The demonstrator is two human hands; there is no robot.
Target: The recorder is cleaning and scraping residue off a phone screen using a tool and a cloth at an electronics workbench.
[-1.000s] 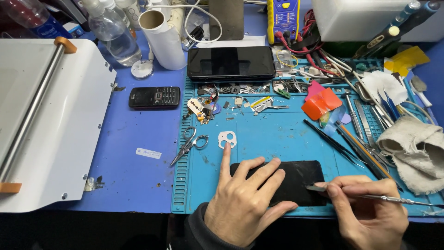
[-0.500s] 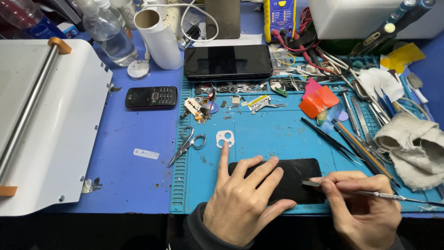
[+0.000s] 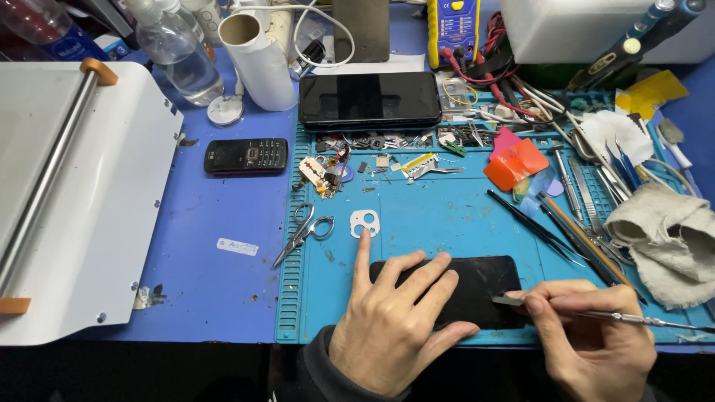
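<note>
A black phone [image 3: 484,286] lies flat near the front edge of the blue work mat [image 3: 439,216]. My left hand [image 3: 391,327] presses down on its left half, fingers spread, with the index finger stretched toward a small white camera frame [image 3: 365,222]. My right hand [image 3: 596,346] grips a thin metal pry tool [image 3: 625,318]. The tool's flat tip rests at the phone's right edge.
Scissors [image 3: 305,232] lie at the mat's left edge. Farther back lie a second black phone [image 3: 370,99], a small keypad phone [image 3: 246,155], small parts, tweezers, orange picks [image 3: 515,164], a grey cloth [image 3: 666,242], a paper roll [image 3: 257,59], a bottle [image 3: 177,56] and a white machine [image 3: 74,201] on the left.
Both hands hold nearly the same pose on the phone. The view has shifted slightly; the tool tip stays at the phone's right edge.
</note>
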